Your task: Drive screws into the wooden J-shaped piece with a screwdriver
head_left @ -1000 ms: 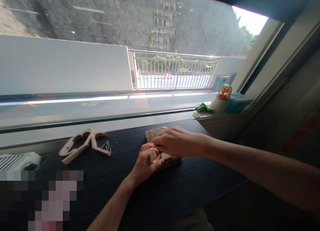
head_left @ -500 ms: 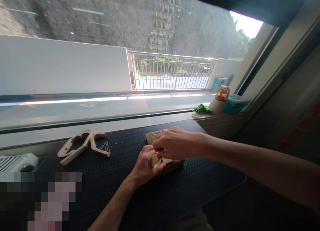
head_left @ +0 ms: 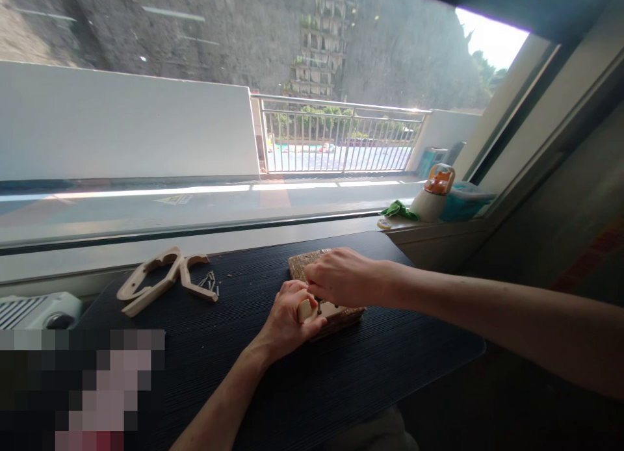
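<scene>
My left hand is closed around a small pale wooden piece, pressing it down on a rough brown block on the dark table. Just right of that piece, my right hand is curled above the block with its fingers together. A short dark metal shaft stands below those fingers. Whatever the right hand grips is hidden by its knuckles. Part of the block's top and its layered side show beneath both hands.
On the left of the black table lie curved wooden frame pieces, with several screws or nails beside them. A white appliance stands at far left. The windowsill holds a green cloth, a white-and-orange bottle and a teal box.
My right hand has turned slightly over the block, and the black and red bits under its fingers are now covered. The left hand keeps its hold. The whole view has shifted a little.
</scene>
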{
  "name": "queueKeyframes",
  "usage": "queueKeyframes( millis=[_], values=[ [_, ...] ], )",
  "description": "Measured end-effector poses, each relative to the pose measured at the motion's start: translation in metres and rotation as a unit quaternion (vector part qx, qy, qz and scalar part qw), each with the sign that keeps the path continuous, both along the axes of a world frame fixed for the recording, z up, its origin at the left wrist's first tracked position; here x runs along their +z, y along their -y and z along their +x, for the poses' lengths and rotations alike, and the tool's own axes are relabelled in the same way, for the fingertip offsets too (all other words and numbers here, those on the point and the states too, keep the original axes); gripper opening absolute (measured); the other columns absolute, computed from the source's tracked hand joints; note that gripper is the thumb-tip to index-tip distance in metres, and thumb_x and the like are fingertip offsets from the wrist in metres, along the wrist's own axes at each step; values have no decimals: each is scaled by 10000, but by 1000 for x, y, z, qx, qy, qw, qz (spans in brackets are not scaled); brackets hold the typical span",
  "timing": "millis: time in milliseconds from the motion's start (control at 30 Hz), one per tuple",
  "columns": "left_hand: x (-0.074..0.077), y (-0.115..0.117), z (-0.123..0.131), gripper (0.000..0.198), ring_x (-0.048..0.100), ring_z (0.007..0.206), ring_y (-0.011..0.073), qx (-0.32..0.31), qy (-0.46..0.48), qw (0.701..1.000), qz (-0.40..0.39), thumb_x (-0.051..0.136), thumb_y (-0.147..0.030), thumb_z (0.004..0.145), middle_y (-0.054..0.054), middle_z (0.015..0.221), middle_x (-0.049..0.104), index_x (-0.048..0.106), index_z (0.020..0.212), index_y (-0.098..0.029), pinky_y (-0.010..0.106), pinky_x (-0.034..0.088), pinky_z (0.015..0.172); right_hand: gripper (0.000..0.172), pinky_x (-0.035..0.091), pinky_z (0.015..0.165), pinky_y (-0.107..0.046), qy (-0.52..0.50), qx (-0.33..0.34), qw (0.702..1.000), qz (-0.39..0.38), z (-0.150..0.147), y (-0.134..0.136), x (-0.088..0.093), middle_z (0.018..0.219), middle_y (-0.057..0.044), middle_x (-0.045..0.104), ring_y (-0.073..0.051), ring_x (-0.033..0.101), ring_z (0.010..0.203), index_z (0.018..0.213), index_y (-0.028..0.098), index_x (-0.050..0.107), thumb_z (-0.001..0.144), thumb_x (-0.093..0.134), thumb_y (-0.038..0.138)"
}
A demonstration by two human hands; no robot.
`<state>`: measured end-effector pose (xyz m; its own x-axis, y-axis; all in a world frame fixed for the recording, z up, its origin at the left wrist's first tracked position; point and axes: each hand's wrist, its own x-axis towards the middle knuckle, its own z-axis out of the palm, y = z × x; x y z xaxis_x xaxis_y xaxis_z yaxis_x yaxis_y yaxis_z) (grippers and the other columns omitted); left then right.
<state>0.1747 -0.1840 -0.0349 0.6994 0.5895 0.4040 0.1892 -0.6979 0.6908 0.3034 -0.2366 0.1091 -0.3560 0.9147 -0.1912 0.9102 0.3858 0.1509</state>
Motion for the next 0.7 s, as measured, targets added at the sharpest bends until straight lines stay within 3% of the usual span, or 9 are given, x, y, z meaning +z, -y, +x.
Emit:
queueKeyframes(
  millis=[133, 267, 367, 700],
  values=[
    [0, 0, 0, 145, 505, 960, 207, -7, -3, 1000, 1, 698, -233, 635, 41, 916, 590, 572, 687, -184, 350, 443, 860, 282, 354, 519, -266, 26, 1, 1000, -5, -3, 7, 11, 770, -94, 673, -225, 638, 735, 786, 132, 630, 878, 416, 291],
    [-3, -1, 0, 151, 511, 942, 201, -4, -6, 1000, -6, 694, -245, 640, 43, 928, 575, 582, 718, -182, 346, 454, 840, 142, 315, 498, -255, 43, 58, 997, -36, -3, 15, 18, 788, -59, 670, -195, 623, 721, 801, 148, 633, 811, 492, 168],
    [-3, -1, 1, 156, 511, 938, 201, -1, -2, 1000, -8, 693, -246, 634, 45, 933, 569, 585, 724, -179, 342, 464, 825, 137, 309, 506, -253, 25, 82, 995, -49, -1, 16, 16, 814, -56, 668, -174, 615, 736, 787, 138, 628, 795, 494, 108],
    [-3, -1, 2, 160, 503, 949, 205, -8, 0, 1000, 10, 712, -231, 630, 52, 939, 575, 573, 698, -188, 351, 445, 858, 246, 348, 569, -263, -22, -16, 999, -25, 7, 11, 7, 801, -81, 681, -198, 629, 759, 834, 156, 633, 855, 422, 280]
  ],
)
